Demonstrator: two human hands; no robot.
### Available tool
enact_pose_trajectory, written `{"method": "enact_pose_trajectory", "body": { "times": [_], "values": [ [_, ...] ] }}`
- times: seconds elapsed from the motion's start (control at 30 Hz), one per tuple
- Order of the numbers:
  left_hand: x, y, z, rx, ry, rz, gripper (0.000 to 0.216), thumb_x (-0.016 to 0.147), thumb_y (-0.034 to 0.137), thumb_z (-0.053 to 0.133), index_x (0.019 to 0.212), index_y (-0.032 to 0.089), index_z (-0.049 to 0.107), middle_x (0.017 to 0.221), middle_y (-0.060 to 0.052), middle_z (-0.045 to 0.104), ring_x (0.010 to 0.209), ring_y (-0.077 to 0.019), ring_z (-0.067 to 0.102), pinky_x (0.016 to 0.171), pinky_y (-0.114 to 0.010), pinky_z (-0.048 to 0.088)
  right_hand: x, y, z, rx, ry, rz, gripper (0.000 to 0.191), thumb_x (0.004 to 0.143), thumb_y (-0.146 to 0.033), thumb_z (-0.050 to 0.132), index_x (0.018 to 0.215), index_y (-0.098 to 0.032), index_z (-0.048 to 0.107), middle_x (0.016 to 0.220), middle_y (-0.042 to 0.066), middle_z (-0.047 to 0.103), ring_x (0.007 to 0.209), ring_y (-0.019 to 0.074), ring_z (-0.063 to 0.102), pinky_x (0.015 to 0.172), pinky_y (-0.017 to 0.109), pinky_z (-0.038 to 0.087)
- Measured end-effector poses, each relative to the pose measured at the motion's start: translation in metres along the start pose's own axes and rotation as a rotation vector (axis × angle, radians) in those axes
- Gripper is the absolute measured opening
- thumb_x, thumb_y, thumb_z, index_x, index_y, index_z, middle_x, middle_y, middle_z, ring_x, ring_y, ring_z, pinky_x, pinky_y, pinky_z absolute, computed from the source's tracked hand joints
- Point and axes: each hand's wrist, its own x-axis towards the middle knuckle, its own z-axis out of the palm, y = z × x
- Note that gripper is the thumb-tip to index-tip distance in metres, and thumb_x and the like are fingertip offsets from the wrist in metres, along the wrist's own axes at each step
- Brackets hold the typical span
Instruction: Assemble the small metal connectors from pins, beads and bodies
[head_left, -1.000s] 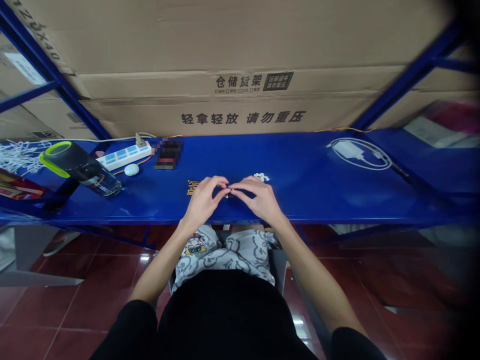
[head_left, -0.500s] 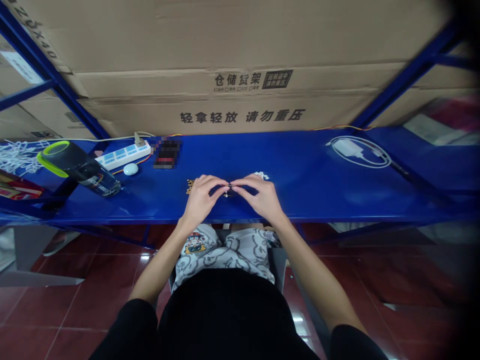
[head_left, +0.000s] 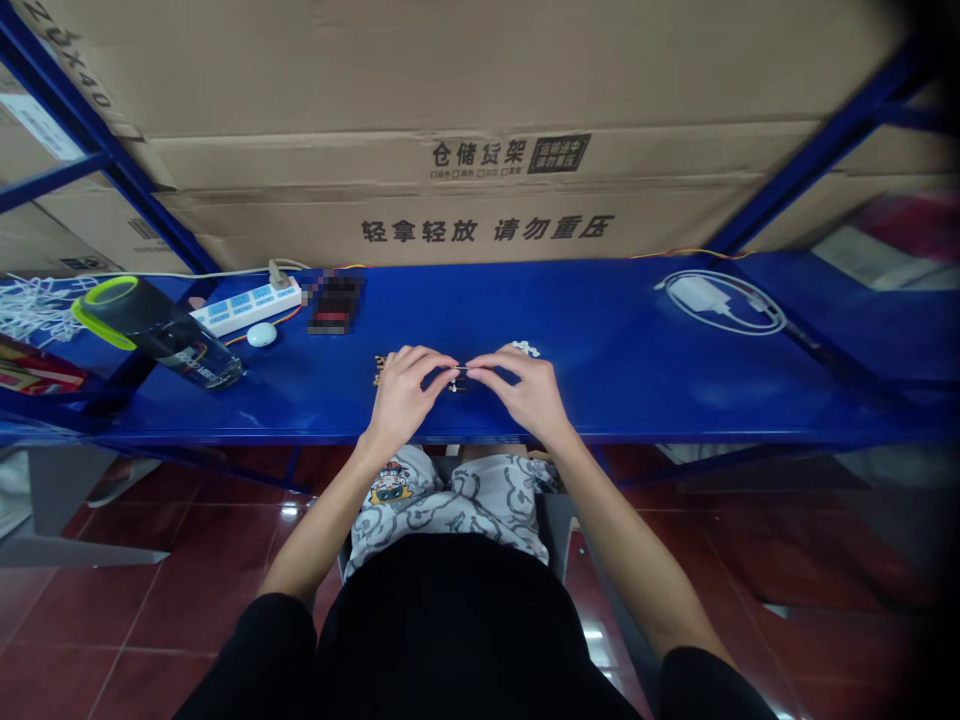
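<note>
My left hand (head_left: 405,392) and my right hand (head_left: 529,390) meet above the front of the blue table, each closed in a pinch. Between their fingertips is a tiny thin piece (head_left: 461,369), too small to name; both hands seem to grip it. Just below the fingertips lie small dark and white pieces (head_left: 457,384) on the table. Partly hidden behind my left hand is a group of small brown-yellow pieces (head_left: 380,370). Several small white pieces (head_left: 524,348) lie just beyond my right hand.
On the left of the blue table (head_left: 622,350) lie a dark bottle (head_left: 176,335) with a green rim, a white power strip (head_left: 247,305), a white rounded object (head_left: 262,335) and a blurred-out dark item (head_left: 335,303). A charger with coiled cable (head_left: 701,293) lies right. Cardboard boxes (head_left: 300,190) stand behind.
My fingertips have drawn slightly apart, and the thin piece between them shows more clearly. My right hand has shifted a little to the right. The camera view has moved slightly.
</note>
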Motion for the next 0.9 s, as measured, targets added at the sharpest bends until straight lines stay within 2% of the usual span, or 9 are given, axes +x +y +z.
{"method": "enact_pose_trajectory", "body": {
  "times": [0.23, 0.6, 0.9],
  "values": [
    [-0.0011, 0.0000, 0.0008, 0.008, 0.007, 0.034, 0.011, 0.098, 0.032, 0.064, 0.102, 0.026, 0.073, 0.103, -0.002, 0.076, 0.098, -0.0202, 0.064, 0.087, -0.037, 0.046, 0.0000, -0.0019, 0.0001, 0.046, -0.030, 0.007, 0.011, 0.092, -0.036, 0.069, 0.094, -0.028, 0.077, 0.093, 0.001, 0.079, 0.085, 0.0218, 0.072, 0.083, 0.039, 0.057],
    [-0.0019, -0.0020, 0.0023, -0.158, 0.016, 0.054, 0.010, 0.097, 0.029, 0.067, 0.102, 0.026, 0.074, 0.100, 0.000, 0.078, 0.091, -0.0185, 0.067, 0.086, -0.037, 0.054, 0.0008, -0.0017, -0.0017, 0.067, -0.070, 0.032, 0.006, 0.089, -0.032, 0.072, 0.091, -0.028, 0.077, 0.089, 0.000, 0.078, 0.083, 0.0207, 0.071, 0.081, 0.039, 0.055],
    [-0.0046, 0.0007, 0.0013, -0.206, 0.037, 0.045, 0.010, 0.095, 0.030, 0.069, 0.102, 0.028, 0.076, 0.098, 0.000, 0.079, 0.091, -0.0182, 0.068, 0.085, -0.037, 0.058, -0.0001, 0.0016, -0.0006, 0.189, -0.039, 0.137, 0.018, 0.085, -0.043, 0.076, 0.092, -0.026, 0.078, 0.090, 0.003, 0.079, 0.086, 0.0226, 0.073, 0.084, 0.041, 0.059]
  ]
}}
